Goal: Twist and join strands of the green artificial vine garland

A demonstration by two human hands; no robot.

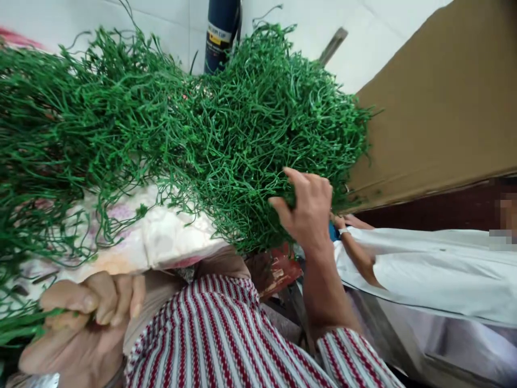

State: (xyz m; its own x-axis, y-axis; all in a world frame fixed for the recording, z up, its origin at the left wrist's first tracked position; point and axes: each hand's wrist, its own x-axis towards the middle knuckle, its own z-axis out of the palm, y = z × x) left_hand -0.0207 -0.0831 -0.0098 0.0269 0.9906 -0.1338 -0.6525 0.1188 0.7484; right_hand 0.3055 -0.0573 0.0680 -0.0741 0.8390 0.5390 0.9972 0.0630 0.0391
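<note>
A big tangled heap of thin green plastic-looking stems [258, 124] with small branching tips spreads over the surface in front of me. Low on the left, my left hand [89, 318] is closed, with its thumb and fingers around a few green artificial stems [24, 326] that stick out to the left. My right hand [307, 207] is at the near right edge of the heap, palm down, thumb and index finger apart. Some of its fingertips are hidden from me, and I see nothing held in it.
A dark blue bottle [220, 37] stands behind the heap by the white tiled wall. A brown cardboard sheet [436, 102] rises on the right. Beyond it a person in a white shirt [436, 264] sits nearby. White floral-patterned cloth [169, 237] lies under the stems.
</note>
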